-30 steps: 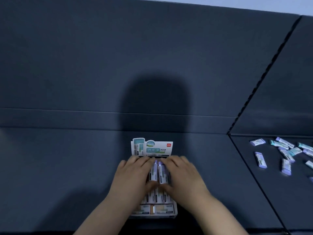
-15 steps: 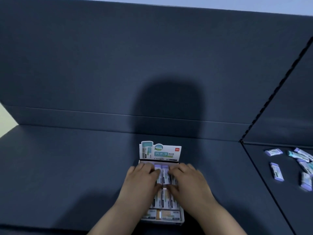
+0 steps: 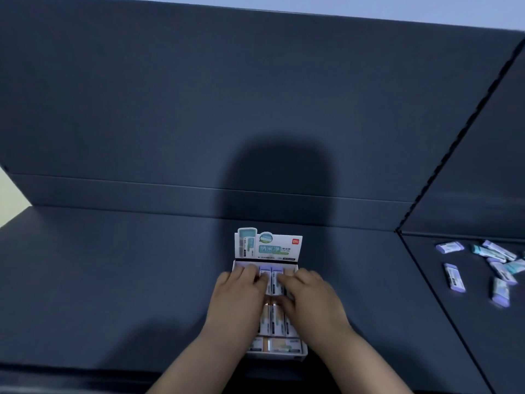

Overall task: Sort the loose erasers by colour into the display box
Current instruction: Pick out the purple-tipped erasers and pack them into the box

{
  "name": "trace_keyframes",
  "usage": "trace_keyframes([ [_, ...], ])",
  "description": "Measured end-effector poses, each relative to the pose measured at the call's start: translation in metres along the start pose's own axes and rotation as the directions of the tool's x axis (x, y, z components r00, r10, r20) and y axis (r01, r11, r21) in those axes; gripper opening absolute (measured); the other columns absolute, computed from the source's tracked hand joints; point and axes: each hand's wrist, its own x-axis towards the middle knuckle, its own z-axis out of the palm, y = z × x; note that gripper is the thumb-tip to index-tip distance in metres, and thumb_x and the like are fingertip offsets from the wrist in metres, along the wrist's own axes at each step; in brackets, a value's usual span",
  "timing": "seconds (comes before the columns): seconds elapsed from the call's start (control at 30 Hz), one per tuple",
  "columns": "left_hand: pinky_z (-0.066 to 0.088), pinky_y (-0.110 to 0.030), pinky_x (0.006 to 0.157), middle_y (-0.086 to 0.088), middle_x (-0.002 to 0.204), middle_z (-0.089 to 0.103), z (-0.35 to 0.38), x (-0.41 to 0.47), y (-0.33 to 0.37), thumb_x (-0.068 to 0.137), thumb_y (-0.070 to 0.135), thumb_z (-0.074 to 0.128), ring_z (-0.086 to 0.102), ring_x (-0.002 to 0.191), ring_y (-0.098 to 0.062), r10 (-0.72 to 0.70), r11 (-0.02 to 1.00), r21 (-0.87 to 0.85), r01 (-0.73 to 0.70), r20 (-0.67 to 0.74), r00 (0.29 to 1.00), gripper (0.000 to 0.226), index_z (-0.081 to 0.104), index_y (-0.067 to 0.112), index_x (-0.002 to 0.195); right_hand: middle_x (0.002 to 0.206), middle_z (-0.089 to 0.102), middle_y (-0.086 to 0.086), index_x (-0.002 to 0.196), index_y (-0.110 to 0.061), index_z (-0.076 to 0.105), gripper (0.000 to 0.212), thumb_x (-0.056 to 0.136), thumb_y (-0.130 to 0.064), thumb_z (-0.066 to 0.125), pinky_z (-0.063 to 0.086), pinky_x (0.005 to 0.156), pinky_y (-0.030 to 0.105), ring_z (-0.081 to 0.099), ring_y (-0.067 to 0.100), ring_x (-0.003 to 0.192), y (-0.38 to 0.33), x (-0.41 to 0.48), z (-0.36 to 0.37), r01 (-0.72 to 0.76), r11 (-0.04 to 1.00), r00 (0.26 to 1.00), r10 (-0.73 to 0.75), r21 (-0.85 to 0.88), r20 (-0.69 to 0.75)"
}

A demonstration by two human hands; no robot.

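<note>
Indoors, seemingly at a makeshift sorting spot rather than a shop or office. Set out on a dark blue-grey padded surface (image 3: 113, 280), backed by an upright panel (image 3: 170, 95) of the same material and split on the right by a stitched seam (image 3: 441, 166). Above the panel, a strip of pale wall (image 3: 397, 7); at far left, a sliver of cream floor (image 3: 11, 194). For stock, a printed retail display box (image 3: 268, 245) (header card upright) and loose wrapped erasers (image 3: 454, 275) scattered beyond the seam. Lit from behind, judging by the head-shaped shadow (image 3: 278, 180) on the panel. Exact kind of room unclear.
</note>
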Motion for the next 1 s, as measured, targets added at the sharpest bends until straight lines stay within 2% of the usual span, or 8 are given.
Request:
trace_keyframes([
  [0.07, 0.029, -0.030, 0.093, 0.005, 0.124, 0.045, 0.001, -0.002, -0.003, 0.093, 0.037, 0.049, 0.042, 0.118, -0.016, -0.017, 0.999, 0.037, 0.020, -0.084, 0.996, 0.043, 0.043, 0.026, 0.135, 0.090, 0.061, -0.003, 0.105, -0.022, 0.066, 0.039, 0.068, -0.028, 0.078, 0.050, 0.062, 0.028, 0.061, 0.018, 0.078, 0.000, -0.003, -0.006, -0.013, 0.998, 0.998, 0.016, 0.057, -0.055],
  [0.13, 0.038, -0.030, 0.086, 0.005, 0.112, 0.055, -0.008, -0.006, -0.002, 0.084, 0.038, 0.062, 0.052, 0.106, -0.015, -0.005, 1.000, 0.028, 0.008, -0.103, 0.995, 0.041, 0.057, 0.025, 0.123, 0.098, 0.058, -0.002, 0.112, -0.021, 0.063, 0.035, 0.078, -0.028, 0.070, 0.046, 0.068, 0.026, 0.059, 0.018, 0.085, -0.001, -0.007, -0.013, -0.048, 0.991, 0.992, 0.062, 0.126, -0.107],
  [0.23, 0.048, -0.030, 0.060, 0.006, 0.077, 0.063, -0.008, -0.015, -0.001, 0.052, 0.033, 0.087, 0.063, 0.073, -0.016, 0.054, 0.998, -0.034, -0.060, -0.147, 0.988, 0.038, 0.074, 0.023, 0.086, 0.101, 0.057, -0.004, 0.115, -0.024, 0.063, 0.033, 0.082, -0.030, 0.067, 0.045, 0.070, 0.025, 0.059, 0.016, 0.088, -0.004, -0.021, -0.022, -0.096, 0.979, 0.981, 0.124, 0.180, -0.149],
  [0.4, 0.049, -0.029, 0.060, 0.008, 0.073, 0.063, -0.012, -0.025, 0.011, 0.052, 0.035, 0.084, 0.062, 0.068, -0.016, 0.144, 0.990, 0.023, -0.142, -0.175, 0.974, 0.037, 0.073, 0.026, 0.086, 0.101, 0.058, -0.008, 0.109, -0.025, 0.066, 0.030, 0.079, -0.031, 0.070, 0.049, 0.071, 0.025, 0.062, 0.015, 0.087, -0.010, -0.045, -0.024, -0.157, 0.966, 0.978, 0.181, 0.207, -0.104],
  [0.6, 0.049, -0.029, 0.063, 0.005, 0.072, 0.064, -0.010, -0.024, 0.029, 0.053, 0.035, 0.083, 0.063, 0.069, -0.018, 0.233, 0.972, 0.061, -0.227, -0.148, 0.961, 0.038, 0.072, 0.024, 0.088, 0.105, 0.057, -0.006, 0.111, -0.024, 0.064, 0.032, 0.080, -0.032, 0.068, 0.050, 0.083, 0.030, 0.060, 0.017, 0.096, 0.000, -0.067, -0.041, -0.189, 0.971, 0.976, 0.202, 0.149, -0.080],
  [0.7, 0.048, -0.029, 0.062, 0.005, 0.071, 0.064, -0.008, -0.025, 0.048, 0.052, 0.036, 0.083, 0.063, 0.067, -0.018, 0.269, 0.963, 0.044, -0.266, -0.123, 0.955, 0.042, 0.073, 0.024, 0.091, 0.104, 0.057, -0.005, 0.113, -0.022, 0.064, 0.033, 0.082, -0.033, 0.066, 0.050, 0.083, 0.031, 0.059, 0.019, 0.096, 0.020, -0.082, -0.054, -0.203, 0.976, 0.976, 0.208, 0.078, -0.063],
  [0.83, 0.047, -0.029, 0.058, 0.006, 0.066, 0.063, -0.010, -0.029, 0.090, 0.054, 0.038, 0.082, 0.061, 0.062, -0.018, 0.298, 0.954, 0.076, -0.291, -0.113, 0.948, 0.031, 0.073, 0.025, 0.081, 0.096, 0.061, -0.002, 0.108, -0.019, 0.067, 0.030, 0.080, -0.032, 0.068, 0.052, 0.075, 0.033, 0.062, 0.022, 0.090, 0.056, -0.111, -0.074, -0.224, 0.975, 0.974, 0.223, -0.015, -0.048],
  [1.0, 0.046, -0.030, 0.057, 0.008, 0.065, 0.063, -0.009, -0.029, 0.167, 0.058, 0.045, 0.079, 0.061, 0.061, -0.016, 0.328, 0.944, 0.065, -0.324, -0.062, 0.943, 0.028, 0.072, 0.029, 0.079, 0.099, 0.063, 0.001, 0.110, -0.018, 0.066, 0.032, 0.081, -0.032, 0.067, 0.051, 0.080, 0.034, 0.061, 0.024, 0.095, 0.113, -0.156, -0.109, -0.204, 0.977, 0.979, 0.203, -0.060, -0.022],
])
